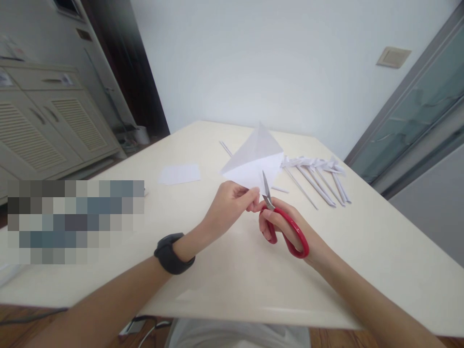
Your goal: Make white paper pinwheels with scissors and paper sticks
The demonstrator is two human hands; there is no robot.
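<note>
A cream table (380,251) fills the view, seen from above and behind a person's two bare forearms. At far left, off the table, stands a pale cabinet (43,130) with slatted doors, and a blurred patch covers part of the table's left edge. Further in, a small white slip of paper (179,173) lies flat on the tabletop. The left hand (232,205), with a dark watch (172,253) on its wrist, pinches the near corner of a folded white paper triangle (255,162) between thumb and fingers and holds it up off the table. The triangle rises away from the person, its peak pointing toward the far wall. Just right of the left hand, nearly touching it, the right hand (286,229) grips red-handled scissors (284,224), fingers through the loops. The blades are slightly parted and point up and away, biting into the triangle's lower edge beside the pinched corner. At right, a fan of thin rolled paper sticks (319,179) lies on the table, well apart from both hands.
</note>
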